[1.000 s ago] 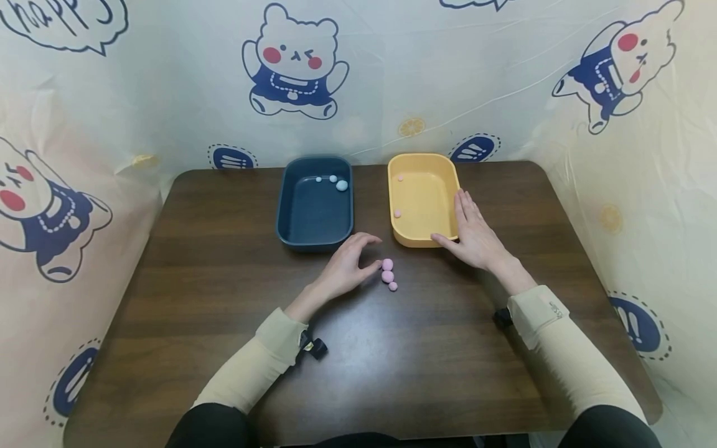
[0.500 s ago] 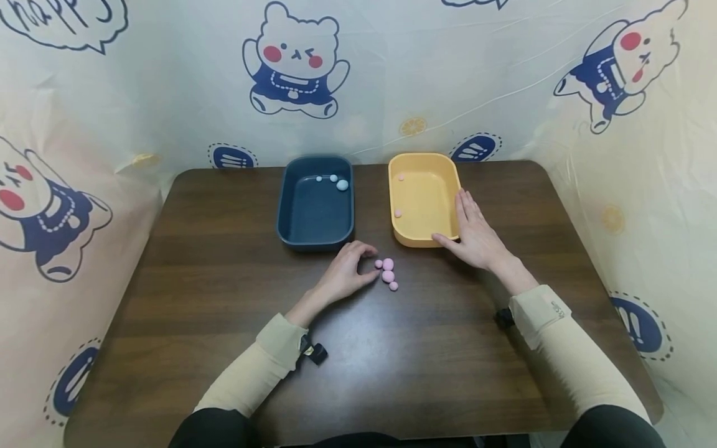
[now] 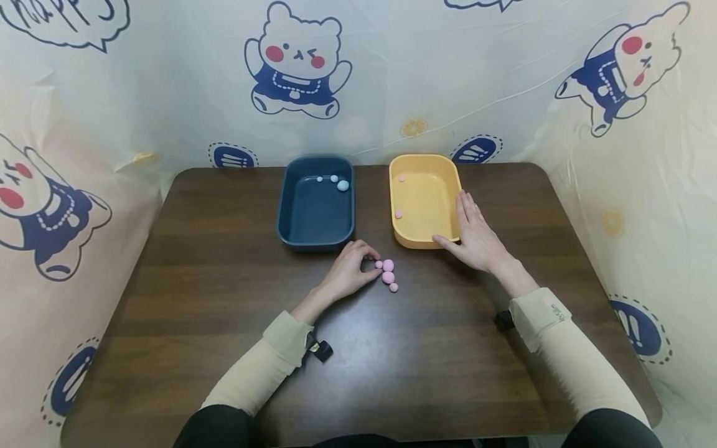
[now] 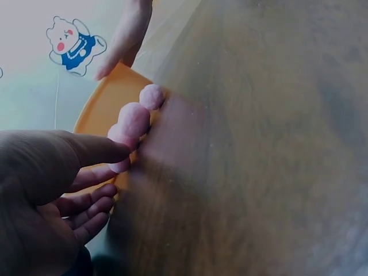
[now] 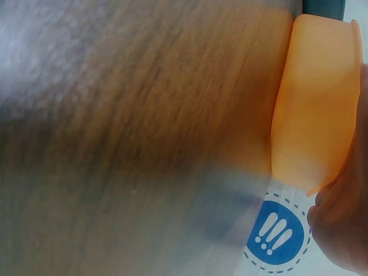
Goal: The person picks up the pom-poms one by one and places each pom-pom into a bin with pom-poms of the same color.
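Several pink balls stand in a short line on the table, larger ones (image 3: 388, 278) in the middle and a small one (image 3: 394, 287) at the near end. Another small pink ball (image 3: 378, 264) sits at the left of the far larger one. My left hand (image 3: 348, 270) pinches it between thumb and index finger; in the left wrist view the thumb (image 4: 100, 149) partly covers that ball (image 4: 119, 166). My right hand (image 3: 478, 242), fingers straight, rests against the right side of the yellow tray (image 3: 426, 239), thumb at its near corner. Two small pink balls (image 3: 399, 214) lie inside it.
A dark blue tray (image 3: 315, 239) stands left of the yellow one, with three light blue balls (image 3: 343, 185) near its far right corner. Both trays are near the back edge of the brown table (image 3: 224, 261). A printed sheet (image 3: 381, 74) hangs behind.
My left fingers have drawn back slightly, uncovering the small left pink ball, then closed on it from both sides. The right hand stays at the yellow tray.
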